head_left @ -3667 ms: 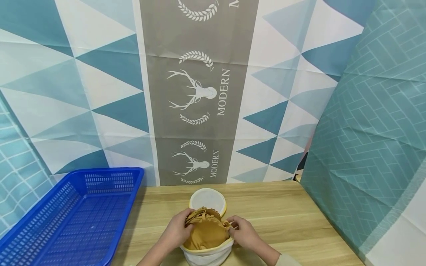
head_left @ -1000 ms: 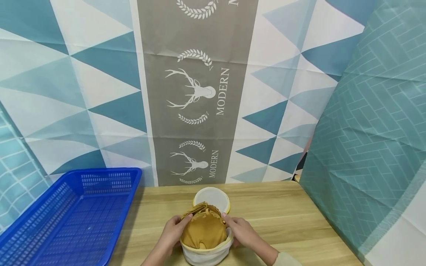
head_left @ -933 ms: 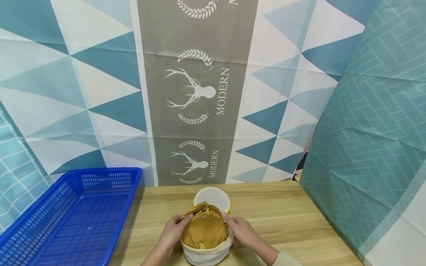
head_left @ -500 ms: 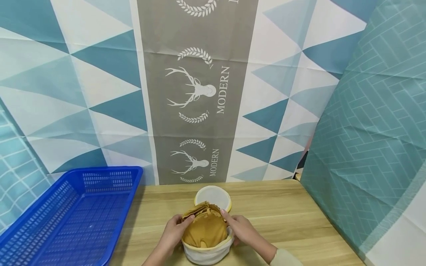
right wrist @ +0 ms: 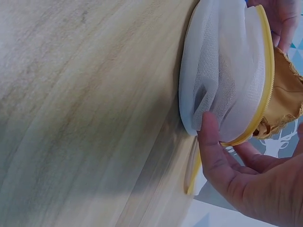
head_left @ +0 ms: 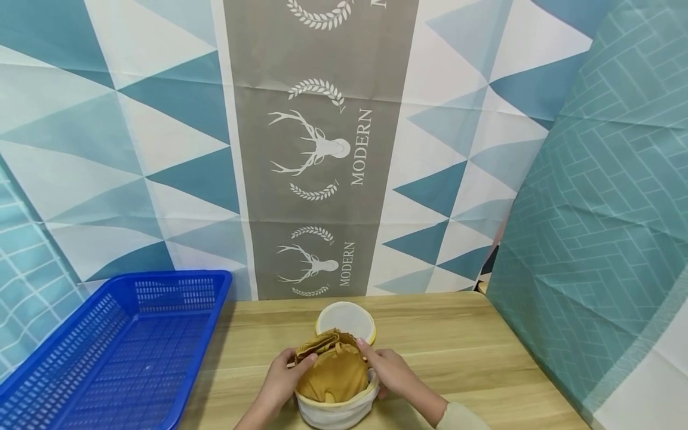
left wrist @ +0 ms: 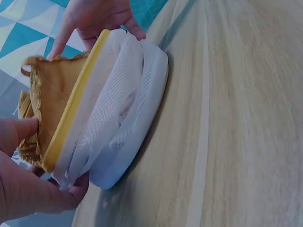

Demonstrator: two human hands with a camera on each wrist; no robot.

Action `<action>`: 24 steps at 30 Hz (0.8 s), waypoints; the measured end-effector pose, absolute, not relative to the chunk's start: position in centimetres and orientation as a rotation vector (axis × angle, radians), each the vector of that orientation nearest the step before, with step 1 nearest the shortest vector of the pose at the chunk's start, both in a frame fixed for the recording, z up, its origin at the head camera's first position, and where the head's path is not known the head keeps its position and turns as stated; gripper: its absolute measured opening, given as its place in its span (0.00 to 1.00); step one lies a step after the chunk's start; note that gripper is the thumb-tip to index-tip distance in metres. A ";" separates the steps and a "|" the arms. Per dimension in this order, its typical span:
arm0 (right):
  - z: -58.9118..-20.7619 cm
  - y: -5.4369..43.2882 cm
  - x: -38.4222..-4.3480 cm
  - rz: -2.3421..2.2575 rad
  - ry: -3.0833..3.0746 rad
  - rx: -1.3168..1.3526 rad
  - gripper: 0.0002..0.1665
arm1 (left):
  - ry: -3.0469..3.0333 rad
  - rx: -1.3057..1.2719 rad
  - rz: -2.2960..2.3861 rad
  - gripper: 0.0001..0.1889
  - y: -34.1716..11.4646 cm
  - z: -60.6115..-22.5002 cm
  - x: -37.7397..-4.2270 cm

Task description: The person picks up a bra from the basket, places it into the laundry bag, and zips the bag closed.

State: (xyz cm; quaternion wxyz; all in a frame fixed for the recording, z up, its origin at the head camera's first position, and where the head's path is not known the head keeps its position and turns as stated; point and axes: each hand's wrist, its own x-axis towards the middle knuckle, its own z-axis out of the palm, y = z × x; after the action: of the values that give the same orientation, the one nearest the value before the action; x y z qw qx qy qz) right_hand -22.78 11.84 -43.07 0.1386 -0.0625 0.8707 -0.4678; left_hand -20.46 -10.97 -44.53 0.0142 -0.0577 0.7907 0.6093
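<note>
A folded mustard bra [head_left: 335, 373] with scalloped edges and thin straps stands in a round white mesh laundry bag [left wrist: 118, 109], its upper part sticking out above the yellow zipper rim. The bag's round lid [head_left: 346, 319] lies flipped back behind it on the table. My left hand [head_left: 280, 376] grips the left side, thumb on the bra's edge and fingertips against the mesh. On the right side my right hand [head_left: 391, 370] holds on likewise, thumb at the bra's upper edge, a finger [right wrist: 208, 125] against the bag's mesh wall. The bra's lower part is hidden inside.
A blue plastic basket [head_left: 150, 358] stands left of the bag. Wood-grain tabletop [head_left: 457, 346] spreads to the right. Behind the table hangs a patterned cloth [head_left: 317, 209], and a teal cloth [head_left: 602, 239] borders the right side.
Earlier my right fingers pinched a strap at the bra's right edge; now the thumb lies along its upper right edge. The bra leans a little differently, and the lid shows slightly farther right.
</note>
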 end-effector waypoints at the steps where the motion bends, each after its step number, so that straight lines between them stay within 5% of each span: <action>1: -43.0 11.8 -22.8 -1.339 2.523 -0.170 0.49 | 2.465 -0.158 1.891 0.32 -11.0 -44.6 -20.4; 24: -42.9 11.4 -22.3 -1.170 2.609 -0.178 0.31 | 2.486 -0.210 2.023 0.18 -10.7 -44.8 -19.6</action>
State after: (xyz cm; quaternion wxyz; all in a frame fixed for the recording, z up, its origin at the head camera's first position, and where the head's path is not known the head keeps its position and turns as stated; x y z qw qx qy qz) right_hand -22.27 11.39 -42.93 0.1381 -0.0616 0.9019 -0.4046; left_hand -19.61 -10.74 -44.84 -0.0354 -0.0655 0.7734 0.6295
